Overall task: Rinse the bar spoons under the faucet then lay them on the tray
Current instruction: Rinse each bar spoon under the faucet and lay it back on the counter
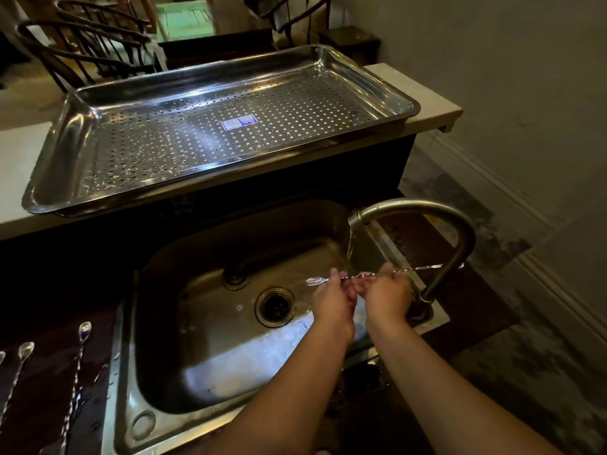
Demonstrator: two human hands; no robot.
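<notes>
Over the steel sink point(210, 366), a twisted bar spoon point(418, 268) lies level under the running faucet point(437, 218). My left hand point(331, 302) grips it near its forked end, and my right hand point(387, 297) grips its middle. The water stream falls between my two hands onto the spoon's stem. A large perforated steel tray point(65, 152) lies on the raised counter behind the sink, with only a small sticker on its floor. Other bar spoons point(77, 366) lie on the dark mat left of the sink.
The sink drain point(275, 306) sits left of my hands. The pale counter point(430, 103) under the tray ends at the right, near a wall. Dark chairs point(85, 44) stand beyond the counter. Wet patterned floor shows at the right.
</notes>
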